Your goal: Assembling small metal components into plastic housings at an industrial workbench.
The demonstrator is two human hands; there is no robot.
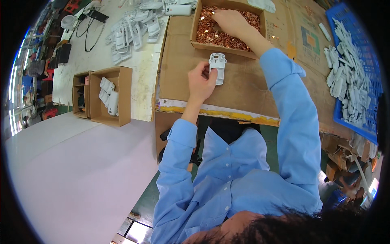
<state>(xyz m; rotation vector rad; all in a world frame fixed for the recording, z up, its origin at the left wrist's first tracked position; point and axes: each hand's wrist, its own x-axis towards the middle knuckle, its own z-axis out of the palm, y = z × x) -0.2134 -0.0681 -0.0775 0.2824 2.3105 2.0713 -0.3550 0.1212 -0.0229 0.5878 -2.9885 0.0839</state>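
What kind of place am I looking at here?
Probably a small factory or assembly workshop: a cardboard box of small copper-coloured pieces, a blue basket heaped with pale plastic parts, and a left hand holding a white plastic casing.

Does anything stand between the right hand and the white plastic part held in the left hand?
Yes, the cardboard box's near wall: the right hand is among the coppery pieces inside, while the left hand holds the white plastic part outside it.

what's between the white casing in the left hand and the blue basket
In the head view, the right arm's blue sleeve crosses that stretch, above brown cardboard.
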